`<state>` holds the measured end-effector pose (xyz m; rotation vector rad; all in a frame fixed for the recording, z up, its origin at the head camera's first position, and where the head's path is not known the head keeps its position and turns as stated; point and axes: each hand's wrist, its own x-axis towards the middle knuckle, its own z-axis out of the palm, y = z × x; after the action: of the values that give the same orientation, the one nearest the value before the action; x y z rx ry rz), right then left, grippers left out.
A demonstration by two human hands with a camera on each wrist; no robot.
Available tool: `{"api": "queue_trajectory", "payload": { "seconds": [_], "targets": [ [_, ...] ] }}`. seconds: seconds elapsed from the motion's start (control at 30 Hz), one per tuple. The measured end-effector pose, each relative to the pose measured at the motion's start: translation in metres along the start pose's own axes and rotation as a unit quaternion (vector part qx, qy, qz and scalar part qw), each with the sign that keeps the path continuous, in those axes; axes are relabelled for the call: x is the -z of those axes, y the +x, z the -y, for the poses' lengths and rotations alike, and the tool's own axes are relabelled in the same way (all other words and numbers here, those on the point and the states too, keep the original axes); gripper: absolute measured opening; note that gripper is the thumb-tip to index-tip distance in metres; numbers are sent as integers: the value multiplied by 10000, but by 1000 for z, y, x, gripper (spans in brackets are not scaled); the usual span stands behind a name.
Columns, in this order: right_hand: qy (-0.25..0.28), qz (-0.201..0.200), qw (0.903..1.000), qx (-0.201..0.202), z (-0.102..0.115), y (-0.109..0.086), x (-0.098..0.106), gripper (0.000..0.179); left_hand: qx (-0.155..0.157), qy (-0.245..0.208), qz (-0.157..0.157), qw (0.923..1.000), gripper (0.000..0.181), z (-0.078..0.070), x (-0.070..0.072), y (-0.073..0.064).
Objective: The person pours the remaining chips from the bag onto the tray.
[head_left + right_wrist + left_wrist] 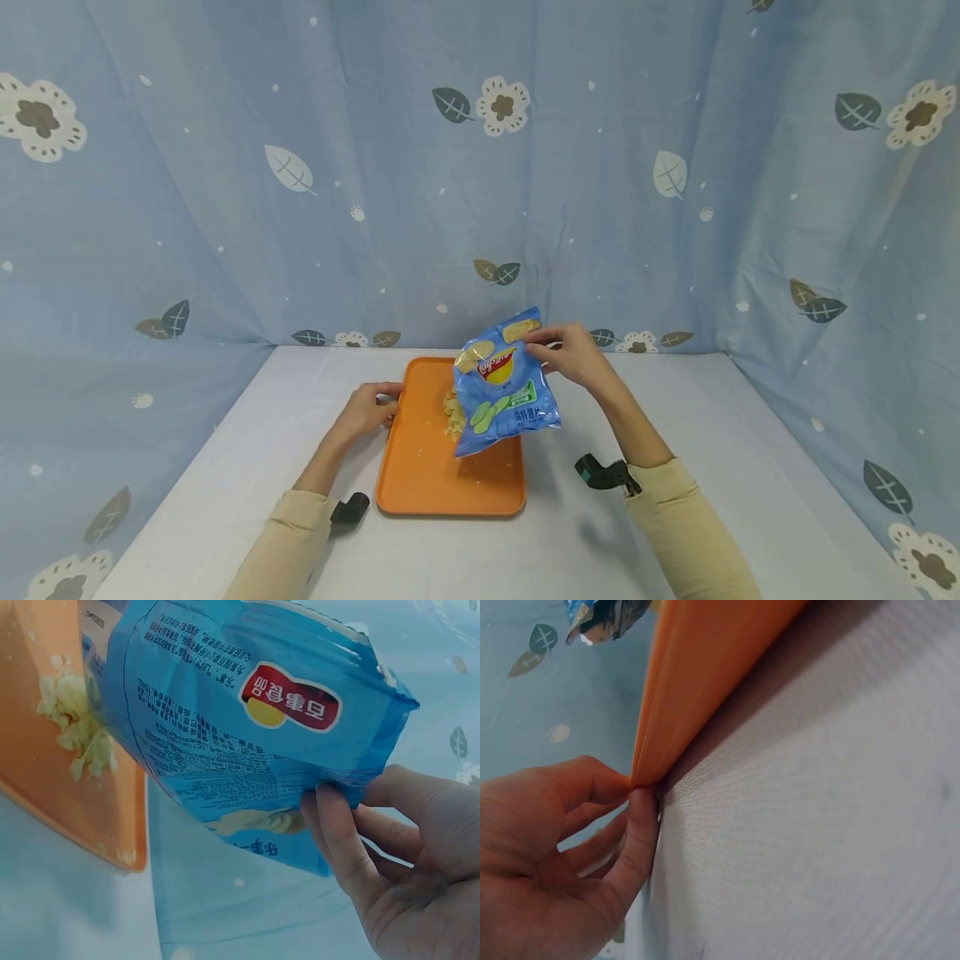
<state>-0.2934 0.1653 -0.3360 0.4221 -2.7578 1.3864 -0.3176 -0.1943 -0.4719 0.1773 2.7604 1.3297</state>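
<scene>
My right hand (572, 353) pinches a blue potato chip bag (489, 396) near its upper right corner and holds it tilted over an orange tray (420, 479). In the right wrist view, thumb and fingers grip one end of the bag (217, 742), its printed back showing. A small heap of potato chips (77, 724) lies on the tray, partly hidden behind the bag in the head view. At the tray's left edge, my left hand (366, 410) pinches the rim between thumb and fingers, as the left wrist view shows with the tray's side (690, 675) close by.
A white table (600, 542) carries the tray. Behind it and along both sides hangs a blue curtain (405, 167) with flowers and leaves. Black wrist cameras are strapped at both sleeves, the left one (350, 510) close to the tray's near left corner. Small crumbs dot the tray.
</scene>
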Motion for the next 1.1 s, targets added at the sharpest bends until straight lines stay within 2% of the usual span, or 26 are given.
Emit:
{"api": "queue_trajectory", "payload": {
  "seconds": [0.23,0.73,1.1],
  "targets": [
    [13,-14,10000,-2,0,-2,2,33,-8,34,4,10000,45,-3,1,-2],
    [-401,349,9986,81,4,-2,-1,30,9,-50,-1,10000,45,-5,1,-4],
    [-447,356,9982,172,6,-1,-2,29,-33,-63,29,10000,45,-5,2,-4]
  ]
}}
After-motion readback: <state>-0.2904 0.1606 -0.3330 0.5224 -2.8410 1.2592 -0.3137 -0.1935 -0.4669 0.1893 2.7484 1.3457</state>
